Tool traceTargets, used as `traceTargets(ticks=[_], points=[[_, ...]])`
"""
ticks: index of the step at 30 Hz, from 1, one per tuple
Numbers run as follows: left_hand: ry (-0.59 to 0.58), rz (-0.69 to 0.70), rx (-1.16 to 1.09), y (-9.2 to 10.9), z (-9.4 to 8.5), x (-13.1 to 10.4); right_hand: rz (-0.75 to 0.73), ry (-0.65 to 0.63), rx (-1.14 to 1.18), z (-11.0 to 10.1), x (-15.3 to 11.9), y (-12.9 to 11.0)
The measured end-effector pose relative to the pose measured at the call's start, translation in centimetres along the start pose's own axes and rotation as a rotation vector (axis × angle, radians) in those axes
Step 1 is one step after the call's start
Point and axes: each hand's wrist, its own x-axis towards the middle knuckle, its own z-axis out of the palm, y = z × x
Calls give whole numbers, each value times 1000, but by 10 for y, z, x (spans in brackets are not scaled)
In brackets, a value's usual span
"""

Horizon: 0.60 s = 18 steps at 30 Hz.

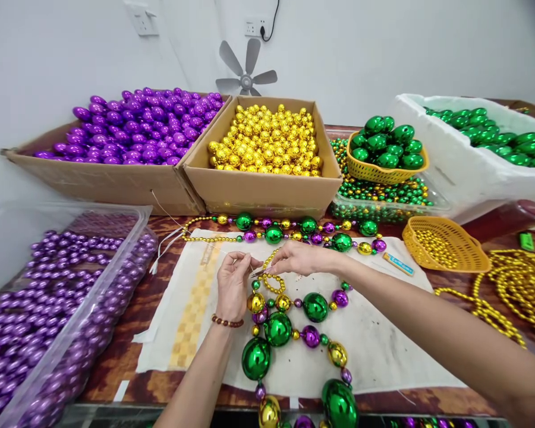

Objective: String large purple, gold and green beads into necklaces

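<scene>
Head camera: pale cloth [383, 345] spreads across the middle, beaded strand [277, 329] sprawling over it toward six o'clock; left hand [233, 285], arm at seven, pinches the strand's top end; right hand [301, 258], arm at four, grips a small dark tool [258, 273].

Smooth, mirror-glossy bead strand [311, 336]; matt cloth [383, 333]; dull cardboard box [261, 193].

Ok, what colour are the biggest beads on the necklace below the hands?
The biggest beads are shiny green; they show best in the head view.
</scene>
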Motion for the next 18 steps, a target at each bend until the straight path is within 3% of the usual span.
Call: traceTargets(ticks=[14, 18], points=[[5, 7, -3, -3, 2, 5, 1, 53, 7, 1, 0, 0], [52, 22, 12, 21, -9, 1, -41, 67, 23, -9, -39, 6]])
